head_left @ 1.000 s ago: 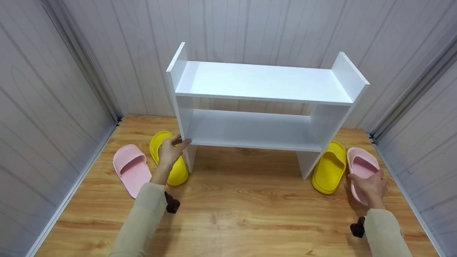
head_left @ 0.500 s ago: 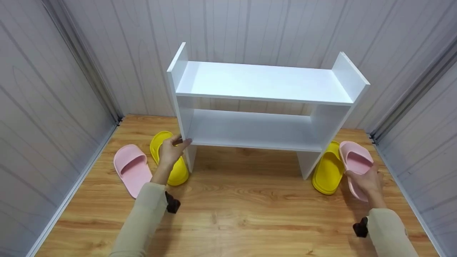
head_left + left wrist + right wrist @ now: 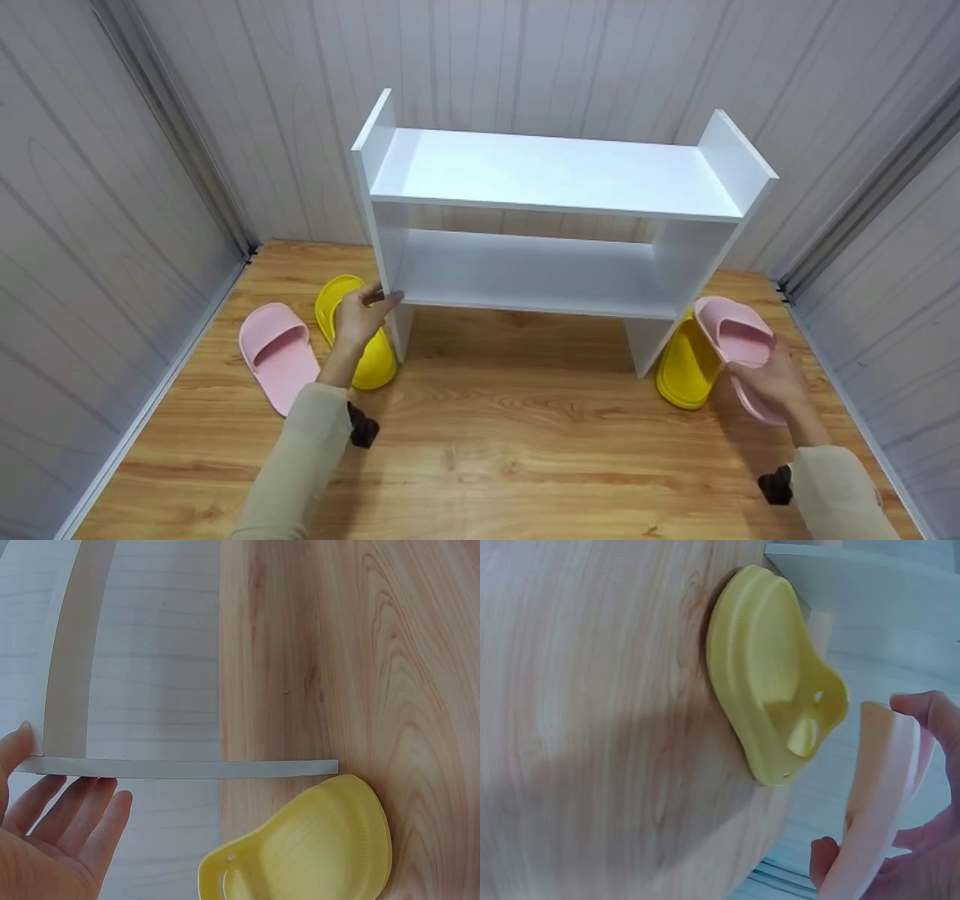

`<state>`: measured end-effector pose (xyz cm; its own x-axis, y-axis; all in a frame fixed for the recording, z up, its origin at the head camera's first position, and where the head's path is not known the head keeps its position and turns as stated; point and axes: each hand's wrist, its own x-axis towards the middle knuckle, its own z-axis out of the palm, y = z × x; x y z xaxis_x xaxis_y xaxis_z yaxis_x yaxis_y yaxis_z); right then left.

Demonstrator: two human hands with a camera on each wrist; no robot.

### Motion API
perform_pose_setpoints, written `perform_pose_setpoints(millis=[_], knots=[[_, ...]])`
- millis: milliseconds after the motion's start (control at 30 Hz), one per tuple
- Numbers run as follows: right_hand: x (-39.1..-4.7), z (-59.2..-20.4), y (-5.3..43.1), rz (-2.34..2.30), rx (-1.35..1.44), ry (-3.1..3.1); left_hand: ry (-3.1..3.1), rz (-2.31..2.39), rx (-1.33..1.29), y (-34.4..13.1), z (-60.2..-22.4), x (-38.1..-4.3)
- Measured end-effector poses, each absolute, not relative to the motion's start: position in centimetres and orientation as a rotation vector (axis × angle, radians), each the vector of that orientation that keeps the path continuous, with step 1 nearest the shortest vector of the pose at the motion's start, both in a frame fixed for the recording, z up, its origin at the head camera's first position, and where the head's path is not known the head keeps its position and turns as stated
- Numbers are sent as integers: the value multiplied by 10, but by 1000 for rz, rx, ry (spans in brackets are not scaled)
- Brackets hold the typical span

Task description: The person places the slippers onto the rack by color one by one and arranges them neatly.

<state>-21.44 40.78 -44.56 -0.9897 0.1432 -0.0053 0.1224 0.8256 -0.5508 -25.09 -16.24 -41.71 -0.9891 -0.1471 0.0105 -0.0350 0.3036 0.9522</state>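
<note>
A white two-tier shelf (image 3: 540, 270) stands upright on the floor against the back wall. At its left side panel, my left hand (image 3: 360, 319) grips the board, thumb on the inner side and fingers (image 3: 71, 814) along the outer face. My right hand (image 3: 776, 379) holds a pink slipper (image 3: 739, 330) by its edges, raised off the floor. That slipper (image 3: 889, 795) shows edge-on in the right wrist view, clasped between thumb and fingers. Just left of it lies a yellow slipper (image 3: 686, 375), partly covered by the pink one in the head view.
On the left, another pink slipper (image 3: 281, 360) lies beside a second yellow slipper (image 3: 375, 367), which my left hand partly covers. Panelled walls (image 3: 112, 225) enclose the wooden floor (image 3: 495, 450) on the left, right and back.
The right hand has lifted the pink slipper off the floor and shifted it left, so it now overlaps the yellow one in the head view. My left hand and the shelf stay put.
</note>
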Motion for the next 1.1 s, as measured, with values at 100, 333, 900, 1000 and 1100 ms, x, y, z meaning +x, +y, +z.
perform_pose_setpoints(millis=[100, 333, 900, 1000, 1100], knots=[[-211, -439, 408, 864, -119, -2993, -2449, -1771, 164, -162, -417, -251], [-203, -425, 408, 800, 38, -3060, -2462, -1746, 186, -162, -418, -252], [-185, -404, 412, 787, 320, -3117, -2459, -1771, 181, -162, -417, -251], [-182, -401, 412, 790, 325, -3185, -2457, -1765, 182, -162, -417, -251], [-179, -398, 412, 842, 319, -3257, -2454, -1758, 181, -162, -417, -251]])
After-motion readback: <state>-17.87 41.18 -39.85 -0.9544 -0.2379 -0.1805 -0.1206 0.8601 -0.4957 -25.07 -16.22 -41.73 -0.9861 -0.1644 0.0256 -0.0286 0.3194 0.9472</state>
